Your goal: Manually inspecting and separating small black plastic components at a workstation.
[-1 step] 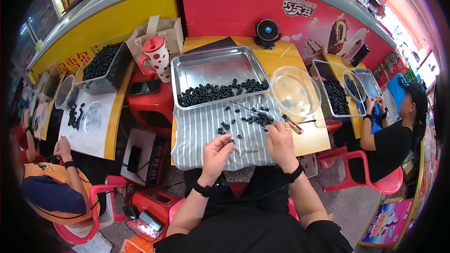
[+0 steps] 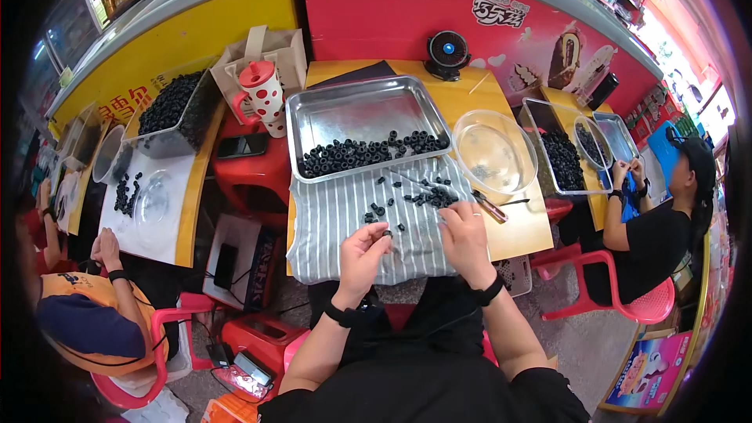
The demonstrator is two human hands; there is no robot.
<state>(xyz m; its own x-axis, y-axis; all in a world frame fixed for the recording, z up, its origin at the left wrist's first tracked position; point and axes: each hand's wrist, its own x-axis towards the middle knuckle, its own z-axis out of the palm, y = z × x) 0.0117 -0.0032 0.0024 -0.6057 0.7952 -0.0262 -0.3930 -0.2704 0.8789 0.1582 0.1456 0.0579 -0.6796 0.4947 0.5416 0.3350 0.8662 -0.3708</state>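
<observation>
My left hand [image 2: 363,257] pinches a small black ring-shaped part [image 2: 388,233] between thumb and fingertips, low over a striped grey cloth [image 2: 329,219]. To its right, my right hand [image 2: 468,244] has its fingers drawn together; whatever they hold, if anything, is too small to make out. Loose black ring parts [image 2: 433,197] lie on the cloth just beyond both hands. Behind the cloth, a metal tray [image 2: 364,102] holds many more of them along its near side. A screwdriver-like tool [image 2: 492,208] with a brownish handle lies beside my right hand.
A clear round tub [image 2: 492,153] stands right of the tray. At the back are a small black fan [image 2: 447,55] and a spotted red-and-white cup [image 2: 262,94]. Co-workers sit at tables left and right, near bins of black parts [image 2: 560,160]. A red stool [image 2: 251,176] carries a phone.
My right hand has shifted very slightly toward me and to the left. My left hand stays almost in place with the black ring part.
</observation>
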